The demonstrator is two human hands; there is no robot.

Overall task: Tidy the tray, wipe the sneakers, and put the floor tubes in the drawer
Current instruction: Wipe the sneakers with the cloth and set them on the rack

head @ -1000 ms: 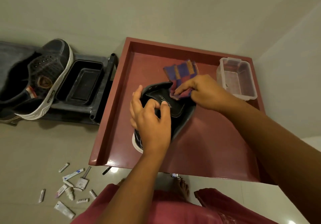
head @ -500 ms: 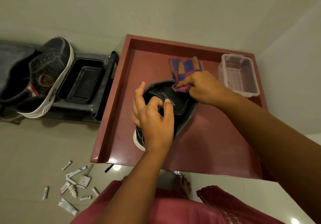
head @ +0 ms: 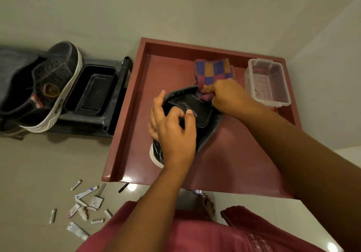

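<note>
On the red tray [head: 127,134], the right hand [head: 230,97] has slid its bunched checkered cloth [head: 214,71] from the black sneaker's [head: 203,114] tongue out to its far rim, fingers still clamped on the cloth. The left hand [head: 173,132] keeps gripping the sneaker's opening, hiding its near side. Floor tubes [head: 86,206] lie scattered near left; their labels are unreadable. A 2nd sneaker [head: 45,87] sits far left.

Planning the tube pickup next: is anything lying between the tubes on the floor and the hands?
Nothing lies over the tubes, which sit open on the floor. But both hands are busy: left hand holds the sneaker, right hand grips the cloth.
</note>
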